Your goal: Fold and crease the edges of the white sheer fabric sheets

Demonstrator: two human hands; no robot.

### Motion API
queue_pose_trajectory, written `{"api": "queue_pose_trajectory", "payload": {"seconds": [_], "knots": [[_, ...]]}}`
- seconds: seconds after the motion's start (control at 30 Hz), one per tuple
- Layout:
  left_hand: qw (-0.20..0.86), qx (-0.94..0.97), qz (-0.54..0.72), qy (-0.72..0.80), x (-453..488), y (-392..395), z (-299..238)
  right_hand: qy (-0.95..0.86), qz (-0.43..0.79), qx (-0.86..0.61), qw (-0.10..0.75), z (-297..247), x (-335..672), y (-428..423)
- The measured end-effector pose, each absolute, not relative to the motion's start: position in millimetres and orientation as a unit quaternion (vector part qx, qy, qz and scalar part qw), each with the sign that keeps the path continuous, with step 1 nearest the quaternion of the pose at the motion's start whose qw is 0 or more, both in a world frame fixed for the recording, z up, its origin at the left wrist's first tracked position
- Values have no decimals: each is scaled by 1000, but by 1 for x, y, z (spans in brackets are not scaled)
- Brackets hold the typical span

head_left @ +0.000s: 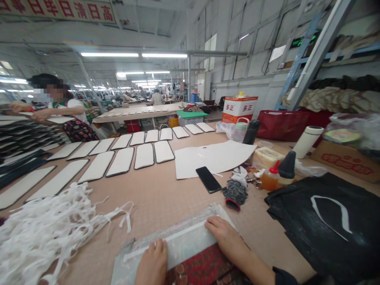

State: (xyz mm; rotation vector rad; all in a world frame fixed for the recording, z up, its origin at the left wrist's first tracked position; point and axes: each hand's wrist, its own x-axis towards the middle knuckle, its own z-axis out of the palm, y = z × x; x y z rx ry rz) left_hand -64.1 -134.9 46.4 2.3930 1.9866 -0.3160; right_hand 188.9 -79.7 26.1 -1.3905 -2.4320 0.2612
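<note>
My left hand point(153, 264) and my right hand point(226, 238) lie side by side on a clear plastic sheet point(190, 227) at the near table edge. Both press down along a white strip point(175, 238) that runs across the sheet, fingers flat and together. Red patterned fabric point(199, 269) shows under the sheet between my wrists. A heap of white straps point(44, 229) lies to the left of my left hand.
Two rows of white padded panels point(121, 160) stretch over the table's left and far side. A phone point(208, 179), gloves point(235, 192), white paper point(213, 157), glue bottles point(270, 176) and black fabric point(326, 221) sit right. Another person point(59, 109) works far left.
</note>
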Motion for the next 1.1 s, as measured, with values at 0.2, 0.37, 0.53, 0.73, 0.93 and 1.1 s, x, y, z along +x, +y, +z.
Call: {"api": "queue_pose_trajectory", "payload": {"seconds": [0.2, 0.37, 0.53, 0.73, 0.93, 1.1], "knots": [[56, 717, -152, 678, -94, -130, 74, -803, 112, -565, 155, 30, 234, -54], [123, 804, -91, 575, -25, -90, 98, -771, 131, -610, 127, 30, 235, -37], [158, 830, 44, 533, 43, -52, 79, -766, 147, -615, 116, 38, 236, -38], [172, 795, 105, 572, 75, -33, 54, -765, 179, -587, 197, 44, 245, -46], [163, 782, 147, 583, 79, -32, 54, -688, 344, -552, 323, 36, 244, -32], [162, 790, 150, 572, 83, -32, 50, -686, 339, -525, 372, 29, 237, -22]]}}
